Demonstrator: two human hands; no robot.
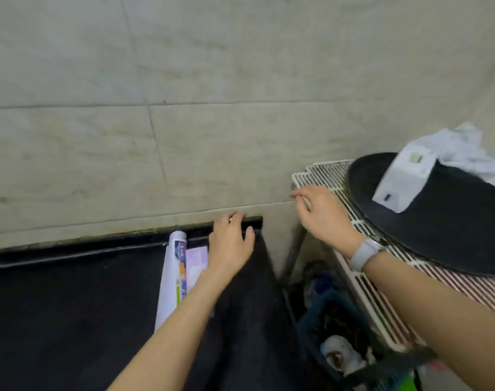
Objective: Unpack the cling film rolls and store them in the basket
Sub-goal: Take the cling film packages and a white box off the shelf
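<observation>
A long white cling film roll (170, 275) with coloured print lies on the black counter (71, 306), pointing toward the wall. Against it lies a flat pale purple pack (197, 261), partly under my left arm. My left hand (231, 244) hovers just right of them near the counter's back corner, fingers loosely spread, nothing in it. My right hand (319, 213), with a watch on the wrist, is over the left edge of the white wire rack (362, 280), fingers curled and apart, empty. A dark basket (322, 328) sits low between counter and rack.
A tiled wall (184, 122) stands close behind. On the rack lies a large black round tray (443, 230) with a white packet (401, 182) on it and crumpled white plastic (466, 150) behind. The basket holds a pale bundled item (342, 354).
</observation>
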